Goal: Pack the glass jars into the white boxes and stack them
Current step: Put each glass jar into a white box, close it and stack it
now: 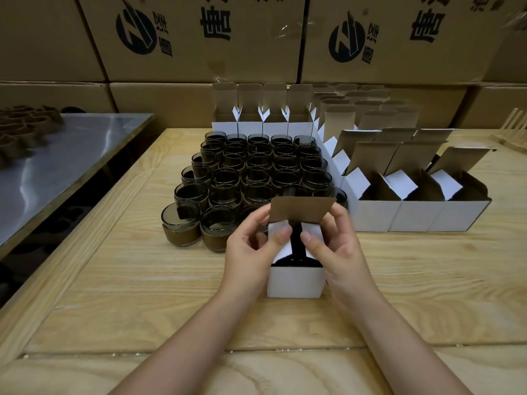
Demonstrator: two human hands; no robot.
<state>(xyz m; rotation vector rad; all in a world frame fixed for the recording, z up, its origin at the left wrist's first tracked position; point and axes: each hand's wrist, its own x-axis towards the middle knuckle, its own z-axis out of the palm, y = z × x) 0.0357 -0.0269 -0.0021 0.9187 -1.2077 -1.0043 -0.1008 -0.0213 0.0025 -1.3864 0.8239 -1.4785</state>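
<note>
White cardboard box (296, 282) stands upright on pale wooden table (142, 280), centre. Left hand (251, 246) grips it from 9 o'clock, thumb pressing left side flap (281, 248) down. Right hand (339, 246) grips from 3 o'clock, thumb on right side flap (315, 230), fingers curled behind raised brown-lined top lid (302, 208). Dark jar (296, 262) shows in the gap between flaps. At 11 o'clock, just beyond the box: block of smoky glass jars (256, 172) with brown bands, packed touching. At 2 o'clock: row of open white boxes (413, 215), lids up. Grey metal table (57, 155) at 10 o'clock, apart. Brown printed cartons (199, 38) stacked at 12 o'clock, far back.
</note>
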